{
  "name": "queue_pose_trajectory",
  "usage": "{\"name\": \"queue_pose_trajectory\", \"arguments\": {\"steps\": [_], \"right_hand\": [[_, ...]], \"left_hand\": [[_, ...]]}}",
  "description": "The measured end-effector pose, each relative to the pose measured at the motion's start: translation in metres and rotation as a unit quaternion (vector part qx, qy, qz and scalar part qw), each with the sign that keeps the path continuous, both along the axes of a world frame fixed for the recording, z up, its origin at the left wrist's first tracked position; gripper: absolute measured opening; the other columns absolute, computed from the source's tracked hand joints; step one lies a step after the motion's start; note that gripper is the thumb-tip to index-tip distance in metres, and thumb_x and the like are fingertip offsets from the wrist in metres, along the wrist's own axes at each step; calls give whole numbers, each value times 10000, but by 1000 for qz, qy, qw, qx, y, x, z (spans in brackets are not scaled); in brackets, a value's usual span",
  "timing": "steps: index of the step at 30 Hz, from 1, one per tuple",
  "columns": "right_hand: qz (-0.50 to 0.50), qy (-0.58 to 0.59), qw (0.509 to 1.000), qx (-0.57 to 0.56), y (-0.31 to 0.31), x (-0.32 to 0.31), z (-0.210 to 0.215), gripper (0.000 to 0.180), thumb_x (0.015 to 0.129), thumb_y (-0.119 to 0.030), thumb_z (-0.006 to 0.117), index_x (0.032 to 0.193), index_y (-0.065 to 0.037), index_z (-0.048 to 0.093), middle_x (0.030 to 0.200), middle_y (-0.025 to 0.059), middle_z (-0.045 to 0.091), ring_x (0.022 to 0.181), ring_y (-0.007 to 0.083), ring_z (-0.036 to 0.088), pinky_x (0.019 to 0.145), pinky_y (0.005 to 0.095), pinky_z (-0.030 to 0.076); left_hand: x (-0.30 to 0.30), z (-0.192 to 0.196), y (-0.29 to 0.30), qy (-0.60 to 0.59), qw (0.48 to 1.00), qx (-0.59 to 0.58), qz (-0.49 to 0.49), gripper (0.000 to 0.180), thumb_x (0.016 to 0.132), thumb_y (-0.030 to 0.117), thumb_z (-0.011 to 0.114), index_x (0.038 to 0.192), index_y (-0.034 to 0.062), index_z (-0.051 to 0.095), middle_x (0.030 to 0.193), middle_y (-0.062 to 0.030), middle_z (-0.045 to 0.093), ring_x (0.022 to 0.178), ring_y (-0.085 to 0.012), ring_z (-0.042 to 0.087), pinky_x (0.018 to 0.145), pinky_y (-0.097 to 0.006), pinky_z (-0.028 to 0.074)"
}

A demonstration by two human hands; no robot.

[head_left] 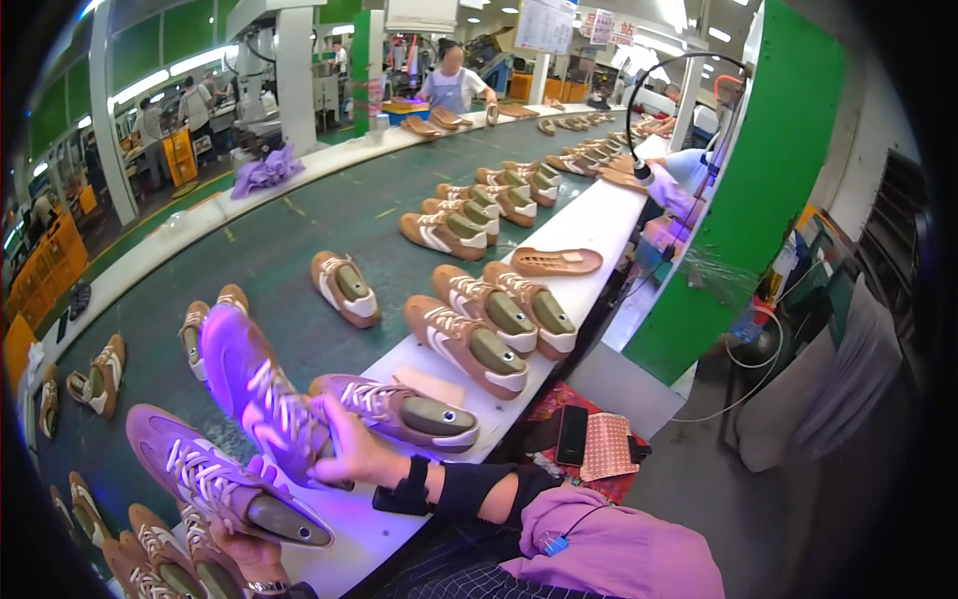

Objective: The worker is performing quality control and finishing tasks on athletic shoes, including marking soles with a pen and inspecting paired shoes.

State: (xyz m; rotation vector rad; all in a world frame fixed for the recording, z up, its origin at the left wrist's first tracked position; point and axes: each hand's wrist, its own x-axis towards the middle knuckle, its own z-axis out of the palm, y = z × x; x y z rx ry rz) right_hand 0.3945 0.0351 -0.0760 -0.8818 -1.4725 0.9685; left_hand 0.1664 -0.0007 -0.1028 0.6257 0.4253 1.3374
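Note:
My left hand [246,551], low in the picture, is closed around the heel end of a brown sneaker [190,467] with white laces and a grey-green last [287,521] inside. My right hand [357,451] grips a second sneaker [239,364] by its heel part, toe pointing up and away, under purple light. The two held sneakers are close side by side. Just right of my right hand, another lasted sneaker [399,407] lies on the white ledge [384,534]. The fingers under the left sneaker are partly hidden.
Several lasted sneakers stand on the green conveyor belt [269,270] and along the ledge. A loose brown sole [556,262] lies on the ledge. A phone [571,435] rests beside my right arm. A green post [738,200] rises at right. A co-worker [454,85] stands across the belt.

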Motion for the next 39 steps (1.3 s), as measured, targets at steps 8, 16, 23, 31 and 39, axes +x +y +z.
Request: {"name": "queue_pose_trajectory", "arguments": {"steps": [8,16,23,31,39], "right_hand": [[-27,-65,998,-3,-22,7,1,900,595,-263,795,1275,26,282,1209,198,445,1144,294,460,986,355,349],[222,-11,972,-76,14,39,17,672,625,-272,811,1105,-3,425,1068,75,512,1025,149,486,900,303,398],[367,104,914,-139,25,17,13,472,680,-275,722,1029,-13,545,918,35,584,896,101,523,790,263,425],[199,202,944,-166,23,-12,-18,462,816,-480,558,921,-31,536,856,7,528,814,64,470,734,242,391],[180,221,934,-214,25,-8,-21,491,826,-554,542,879,-67,509,796,-16,466,758,67,436,698,232,367]], "left_hand": [[-35,-63,42,-90,987,81,-102,647,649,233,628,1224,-3,447,1084,-137,584,946,-268,610,797,-334,529],[-38,-74,62,-111,973,95,-180,660,629,249,606,1226,7,461,1129,-142,569,1004,-282,587,862,-394,506],[-32,-80,75,-129,969,90,-190,654,636,250,603,1226,6,462,1134,-143,568,1010,-282,585,871,-396,499],[1,-77,97,-145,961,85,-220,647,643,251,600,1225,5,463,1140,-144,566,1016,-282,583,882,-398,492],[60,-71,120,-162,949,77,-261,640,651,252,597,1225,4,464,1146,-145,565,1022,-282,581,893,-400,484]]}}
